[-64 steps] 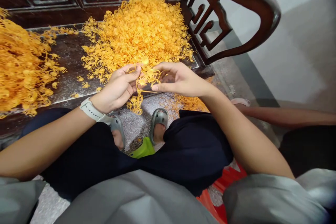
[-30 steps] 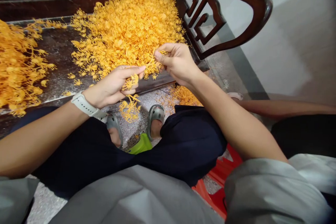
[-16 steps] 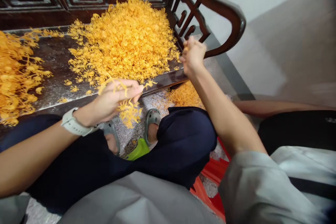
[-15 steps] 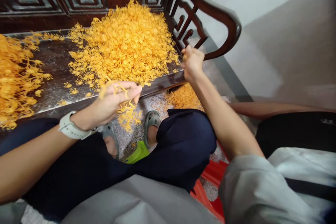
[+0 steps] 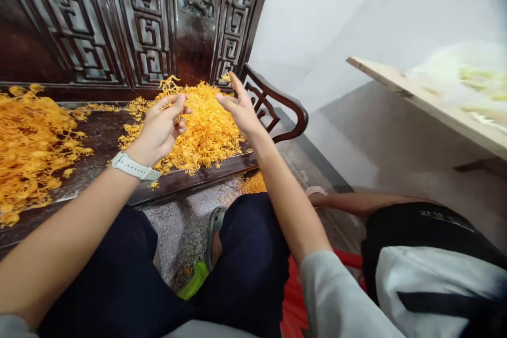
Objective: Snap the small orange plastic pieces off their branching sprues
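Observation:
My left hand (image 5: 156, 129), with a pale watch on its wrist, is raised in front of the pile with its thumb and fingers pinched together. A branching strand of small yellow-orange plastic pieces (image 5: 169, 84) sticks up from its fingers. To its right, my right hand (image 5: 244, 111) is open, thumb and index finger apart. One small yellow piece (image 5: 226, 77) shows beside the index fingertip; whether it touches the finger I cannot tell. Behind both hands, a heap of loose yellow pieces (image 5: 209, 132) lies on the dark wooden bench (image 5: 103, 129).
A second, more orange heap of branched pieces (image 5: 31, 142) covers the bench's left part. More pieces (image 5: 253, 184) lie on the floor below. The bench's curved armrest (image 5: 299, 116) stands at right. A wooden board (image 5: 396, 84) juts in, and a person's leg (image 5: 356, 203) is close on my right.
The view has tilted up. My left hand has risen from the bench edge with the yellow strand. My right hand has come from the armrest toward the left, and its fingers have opened.

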Demonstrator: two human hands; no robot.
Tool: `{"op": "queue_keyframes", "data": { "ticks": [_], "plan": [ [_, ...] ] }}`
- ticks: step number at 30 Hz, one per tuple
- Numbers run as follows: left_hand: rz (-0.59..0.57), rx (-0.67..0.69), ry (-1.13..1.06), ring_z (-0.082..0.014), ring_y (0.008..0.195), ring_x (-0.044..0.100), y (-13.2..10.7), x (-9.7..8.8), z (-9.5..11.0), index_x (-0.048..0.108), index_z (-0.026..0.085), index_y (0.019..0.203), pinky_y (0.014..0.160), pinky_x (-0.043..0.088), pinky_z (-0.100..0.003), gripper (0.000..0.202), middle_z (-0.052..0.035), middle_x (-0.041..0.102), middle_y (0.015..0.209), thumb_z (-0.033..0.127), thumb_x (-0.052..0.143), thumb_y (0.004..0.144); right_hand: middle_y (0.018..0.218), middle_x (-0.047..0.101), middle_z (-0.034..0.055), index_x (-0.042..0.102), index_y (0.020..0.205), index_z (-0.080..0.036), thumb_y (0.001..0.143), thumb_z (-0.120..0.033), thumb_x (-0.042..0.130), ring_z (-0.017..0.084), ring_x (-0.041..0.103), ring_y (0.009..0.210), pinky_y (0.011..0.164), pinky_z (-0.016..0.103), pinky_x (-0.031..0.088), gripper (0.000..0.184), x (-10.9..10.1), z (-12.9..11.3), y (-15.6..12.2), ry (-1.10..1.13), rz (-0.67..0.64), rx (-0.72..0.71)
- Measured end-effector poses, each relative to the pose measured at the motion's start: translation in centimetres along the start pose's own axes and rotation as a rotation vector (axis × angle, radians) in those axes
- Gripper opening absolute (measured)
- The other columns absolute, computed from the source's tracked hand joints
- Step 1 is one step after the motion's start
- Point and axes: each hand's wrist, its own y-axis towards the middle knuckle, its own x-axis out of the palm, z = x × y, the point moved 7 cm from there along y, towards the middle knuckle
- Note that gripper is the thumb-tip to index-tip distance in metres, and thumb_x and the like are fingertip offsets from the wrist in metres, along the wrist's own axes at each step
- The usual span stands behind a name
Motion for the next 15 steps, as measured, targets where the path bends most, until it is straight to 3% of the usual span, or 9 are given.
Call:
{"op": "queue_keyframes", "data": {
  "ticks": [2,4,7,11,15],
  "plan": [
    [0.060,0.011,-0.041,-0.0029,0.044,0.041,0.6,0.3,-0.3,0.064,0.019,0.091,0.039,0.032,-0.014,0.023,0.0006,0.064,0.077,0.029,0.085,0.092,0.166,0.044,0.0133,0.054,0.148,-0.030,0.083,-0.087,0.059,0.030,0.057,0.135,0.109,0.048,0.054,0.087,1.0,-0.6,0.6,0.056,0.074,0.028],
    [0.095,0.017,-0.073,-0.0022,0.041,0.035,0.8,1.1,-0.9,0.061,0.019,0.088,0.037,0.025,-0.014,0.024,0.0022,0.061,0.073,0.029,0.081,0.096,0.153,0.057,0.0150,0.058,0.138,-0.026,0.087,-0.091,0.048,0.028,0.064,0.123,0.100,0.046,0.057,0.083,3.3,-1.7,0.0,0.139,0.067,0.037],
    [0.095,0.085,-0.074,-0.0044,0.043,0.038,0.6,2.8,-1.6,0.060,0.019,0.087,0.040,0.029,-0.016,0.023,0.0035,0.058,0.069,0.027,0.079,0.096,0.120,0.071,0.0119,0.062,0.117,-0.024,0.092,-0.088,0.048,0.023,0.067,0.101,0.090,0.040,0.056,0.070,6.5,-3.9,-2.3,0.114,0.081,-0.015],
    [0.122,0.295,0.026,-0.0081,0.060,0.054,-0.4,4.2,-1.0,0.063,0.017,0.080,0.056,0.042,-0.016,0.021,0.0013,0.061,0.071,0.016,0.080,0.091,0.094,0.069,0.0074,0.060,0.101,-0.024,0.104,-0.075,0.038,0.020,0.065,0.089,0.087,0.036,0.051,0.055,6.4,-5.6,-4.7,-0.090,0.332,-0.093],
    [0.216,0.291,0.080,-0.0093,0.061,0.054,-1.4,4.6,-0.6,0.061,0.016,0.071,0.057,0.041,-0.018,0.023,0.0009,0.061,0.068,0.005,0.072,0.088,0.085,0.065,0.0080,0.060,0.097,-0.025,0.107,-0.067,0.035,0.022,0.062,0.081,0.079,0.039,0.047,0.050,6.2,-5.5,-5.0,-0.253,0.347,-0.089]
  ]
}}
